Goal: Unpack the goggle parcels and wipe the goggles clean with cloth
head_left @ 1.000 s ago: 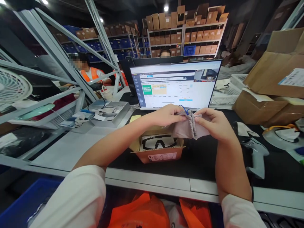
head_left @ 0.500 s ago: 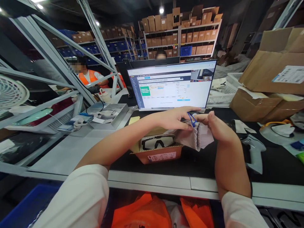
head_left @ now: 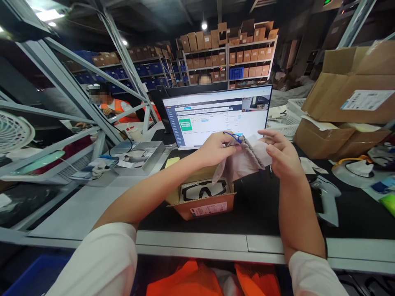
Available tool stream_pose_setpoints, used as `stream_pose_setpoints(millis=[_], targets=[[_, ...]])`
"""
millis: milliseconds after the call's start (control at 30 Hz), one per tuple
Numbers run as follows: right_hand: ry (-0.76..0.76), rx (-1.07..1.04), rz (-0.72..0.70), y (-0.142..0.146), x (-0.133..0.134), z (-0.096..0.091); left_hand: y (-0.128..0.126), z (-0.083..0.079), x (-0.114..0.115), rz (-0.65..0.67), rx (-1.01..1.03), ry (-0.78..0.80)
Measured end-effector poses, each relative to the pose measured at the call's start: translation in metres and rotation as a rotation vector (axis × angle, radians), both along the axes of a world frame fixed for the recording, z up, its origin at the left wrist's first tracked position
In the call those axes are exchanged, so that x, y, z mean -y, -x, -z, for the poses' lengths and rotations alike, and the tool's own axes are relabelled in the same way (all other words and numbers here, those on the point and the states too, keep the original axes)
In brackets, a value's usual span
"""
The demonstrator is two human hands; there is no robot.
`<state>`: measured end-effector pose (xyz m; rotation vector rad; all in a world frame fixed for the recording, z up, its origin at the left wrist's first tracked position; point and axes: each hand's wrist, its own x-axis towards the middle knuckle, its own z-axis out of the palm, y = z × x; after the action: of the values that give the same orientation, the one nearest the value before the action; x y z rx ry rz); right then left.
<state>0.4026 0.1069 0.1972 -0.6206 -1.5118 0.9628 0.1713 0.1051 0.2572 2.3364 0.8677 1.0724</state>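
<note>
A grey fabric drawstring pouch point(head_left: 242, 160) with a blue cord is held up above the bench. My left hand point(head_left: 217, 148) is closed on its gathered, corded end, with the cord looping over the fingers. My right hand point(head_left: 285, 156) is at the other side, its thumb and fingers on the pale, partly see-through edge of the pouch; the exact grip is partly hidden. Below the pouch stands an open brown cardboard box point(head_left: 206, 205) with a label on its front. Inside it lies a black-and-white box point(head_left: 203, 191) marked "Wakening" with a goggles picture.
Behind the hands stands a monitor point(head_left: 216, 115). A barcode scanner point(head_left: 327, 201) and a tape dispenser point(head_left: 354, 170) sit at the right, below stacked cartons point(head_left: 354, 98). To the left is a grey tray point(head_left: 142, 158). A co-worker in an orange vest point(head_left: 117, 106) sits beyond the frame.
My hands have drawn apart slightly, and the pouch has shifted left and up, now spread between them. The right fingers have moved off the cord. The view has tilted slightly.
</note>
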Motion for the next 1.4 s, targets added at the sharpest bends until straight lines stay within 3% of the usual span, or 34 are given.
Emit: stream_pose_setpoints(millis=[67, 167, 333, 433, 533, 667, 800, 867, 1000, 1100, 1267, 1400], targets=[[-0.057, -0.128, 0.003, 0.007, -0.001, 0.0, -0.002, -0.002, 0.0, -0.013, 0.103, -0.016], [-0.065, -0.23, -0.131, 0.018, 0.0, 0.003, -0.007, -0.002, -0.002, -0.063, 0.274, 0.002], [-0.041, -0.038, -0.232, 0.034, 0.001, 0.013, -0.022, -0.001, -0.008, -0.108, 0.449, -0.032], [-0.027, -0.064, -0.089, 0.043, 0.001, 0.016, -0.028, -0.004, -0.004, -0.054, 0.28, -0.082], [-0.009, -0.224, 0.081, 0.053, -0.002, 0.015, -0.026, -0.006, 0.002, -0.102, 0.078, -0.152], [-0.058, -0.264, 0.109, 0.058, -0.01, 0.019, -0.013, -0.001, 0.004, -0.146, -0.023, -0.231], [-0.239, -0.217, 0.146, 0.053, -0.009, 0.025, 0.009, 0.008, 0.003, -0.235, -0.053, -0.452], [-0.335, -0.166, 0.109, 0.049, -0.002, 0.024, 0.022, 0.014, 0.001, -0.3, -0.062, -0.601], [-0.477, 0.1, -0.133, 0.045, 0.016, 0.013, 0.045, 0.022, -0.006, -0.297, -0.131, -0.931], [-0.597, 0.207, -0.12, 0.049, 0.023, 0.005, 0.056, 0.024, -0.006, -0.279, -0.219, -1.083], [-0.744, 0.25, 0.064, 0.053, 0.027, 0.0, 0.061, 0.022, 0.001, -0.27, -0.215, -1.082], [-0.712, 0.244, 0.131, 0.045, 0.029, -0.002, 0.06, 0.022, 0.002, -0.271, -0.155, -1.032]])
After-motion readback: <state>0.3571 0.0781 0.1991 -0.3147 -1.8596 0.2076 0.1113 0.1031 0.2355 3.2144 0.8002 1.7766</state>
